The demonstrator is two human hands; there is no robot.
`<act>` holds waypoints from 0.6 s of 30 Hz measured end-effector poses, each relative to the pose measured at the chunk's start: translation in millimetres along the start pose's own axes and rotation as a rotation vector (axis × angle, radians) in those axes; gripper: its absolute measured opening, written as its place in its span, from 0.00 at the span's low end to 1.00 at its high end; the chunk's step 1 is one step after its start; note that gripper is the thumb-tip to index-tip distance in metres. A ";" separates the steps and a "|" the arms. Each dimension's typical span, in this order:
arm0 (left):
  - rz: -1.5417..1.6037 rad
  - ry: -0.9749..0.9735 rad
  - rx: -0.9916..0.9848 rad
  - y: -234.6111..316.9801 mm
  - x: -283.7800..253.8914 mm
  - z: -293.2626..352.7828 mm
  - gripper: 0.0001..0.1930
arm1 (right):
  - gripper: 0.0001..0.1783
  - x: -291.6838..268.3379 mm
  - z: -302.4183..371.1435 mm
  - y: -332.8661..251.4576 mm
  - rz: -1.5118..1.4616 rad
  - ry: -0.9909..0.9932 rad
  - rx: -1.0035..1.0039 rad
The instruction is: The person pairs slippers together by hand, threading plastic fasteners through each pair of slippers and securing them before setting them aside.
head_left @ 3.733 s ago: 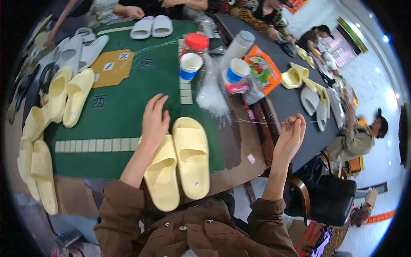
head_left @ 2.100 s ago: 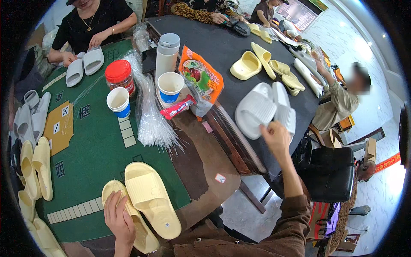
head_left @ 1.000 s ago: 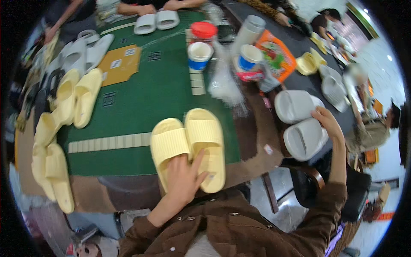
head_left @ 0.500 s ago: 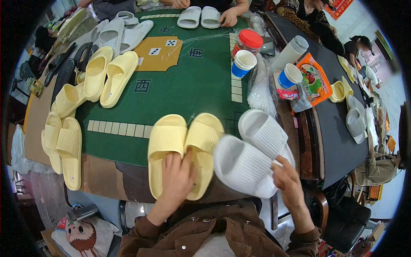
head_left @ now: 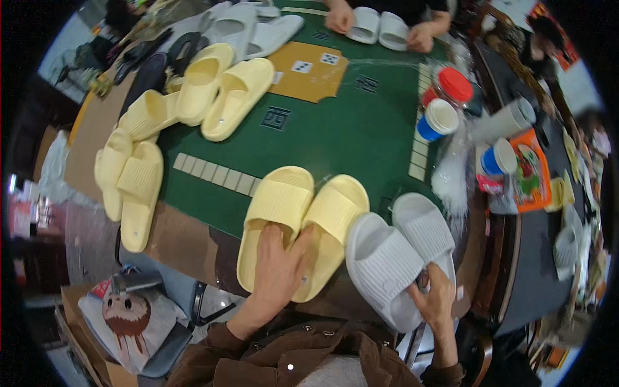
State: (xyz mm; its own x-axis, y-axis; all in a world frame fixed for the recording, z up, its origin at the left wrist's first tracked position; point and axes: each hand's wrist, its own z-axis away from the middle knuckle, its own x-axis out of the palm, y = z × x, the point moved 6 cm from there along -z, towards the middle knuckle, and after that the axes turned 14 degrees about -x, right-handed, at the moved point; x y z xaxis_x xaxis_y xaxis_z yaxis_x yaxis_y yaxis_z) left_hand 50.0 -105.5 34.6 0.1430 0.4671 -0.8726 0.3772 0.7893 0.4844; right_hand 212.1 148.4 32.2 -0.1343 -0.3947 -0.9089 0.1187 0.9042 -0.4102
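My left hand (head_left: 277, 266) reaches into a pair of pale yellow slippers, its fingertips hidden under the ribbed straps of the left slipper (head_left: 278, 200) and the right slipper (head_left: 338, 209). Beside them, my right hand (head_left: 436, 298) grips a pair of light grey slippers. Its thumb and fingers close at the strap openings of the nearer grey slipper (head_left: 382, 264) and the farther grey slipper (head_left: 422, 226). Both pairs are side by side at the near table edge, toes pointing away from me. The two pairs almost touch.
More yellow slippers (head_left: 138, 193) and grey slippers (head_left: 235, 32) line the table's left side. White tiles (head_left: 216, 174) lie in rows on the green mat (head_left: 335, 135). Paper cups (head_left: 438, 120) and a red-lidded jar (head_left: 451, 87) stand right. Across, another person's hands (head_left: 419, 37) flank grey slippers.
The grey slippers, blurred before, have come down beside the yellow pair, still in my right hand. My left hand stays in the yellow pair. The whole view has turned and shifted.
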 end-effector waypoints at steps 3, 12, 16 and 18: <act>-0.090 -0.008 0.046 5.9 4.3 3.0 0.28 | 0.16 12.0 -12.1 0.2 -0.107 0.067 -0.040; 0.098 0.185 -0.001 -32.7 -31.8 -46.8 0.21 | 0.14 29.4 -31.7 6.5 -0.136 0.069 -0.096; 0.111 0.313 -0.088 -93.7 -89.4 -134.8 0.18 | 0.13 35.6 -25.4 14.1 -0.204 0.109 -0.013; 0.016 0.475 0.023 -113.6 -128.0 -195.6 0.15 | 0.13 37.7 -23.4 16.2 -0.210 0.126 0.020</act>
State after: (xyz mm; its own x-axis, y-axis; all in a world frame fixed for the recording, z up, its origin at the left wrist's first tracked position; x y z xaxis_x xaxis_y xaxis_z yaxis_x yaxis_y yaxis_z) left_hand -190.2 -177.1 103.7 -0.2829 0.6140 -0.7369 0.3993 0.7739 0.4916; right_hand 185.9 152.1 -7.0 -0.2798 -0.5488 -0.7877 0.0950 0.8006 -0.5916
